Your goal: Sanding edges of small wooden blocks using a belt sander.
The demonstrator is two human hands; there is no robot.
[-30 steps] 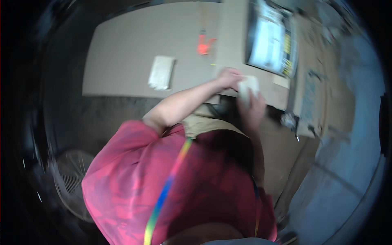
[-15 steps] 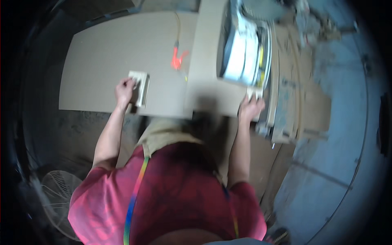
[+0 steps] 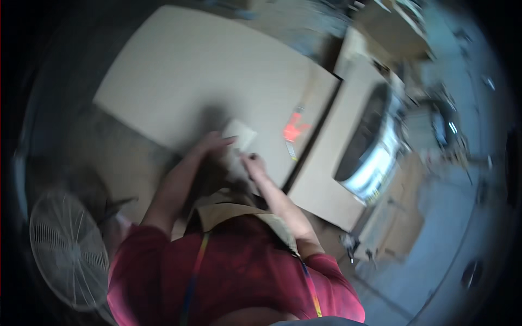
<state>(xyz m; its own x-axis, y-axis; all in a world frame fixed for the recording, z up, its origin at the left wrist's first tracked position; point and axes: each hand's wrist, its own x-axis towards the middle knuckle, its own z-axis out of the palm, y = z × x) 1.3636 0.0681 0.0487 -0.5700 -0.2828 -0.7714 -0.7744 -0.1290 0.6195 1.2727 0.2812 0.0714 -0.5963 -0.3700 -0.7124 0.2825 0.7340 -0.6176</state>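
Note:
Over the near edge of the wide tan board (image 3: 168,60), my two hands are close together and smeared by motion. My left hand (image 3: 216,142) reaches in from the left, its fingers at the side of a pale rectangular block (image 3: 241,136) near the board's edge. My right hand (image 3: 253,165) is closed, with curled fingers, against a second pale piece (image 3: 235,165) lying between the hands. Blur hides that piece's exact shape. To the right of my hands, an orange air blow gun (image 3: 294,129) on a hose rests on the board.
Beyond a dark gap on the right is a tan panel (image 3: 322,160) with a machine's shiny curved part (image 3: 372,168) set in its opening. A round wire-caged fan (image 3: 69,250) stands at lower left. Cardboard (image 3: 405,217) lies on the floor at right.
My view has turned, so the board now slants. My right hand has left the machine and come across to the left, beside my left hand and the pale pieces.

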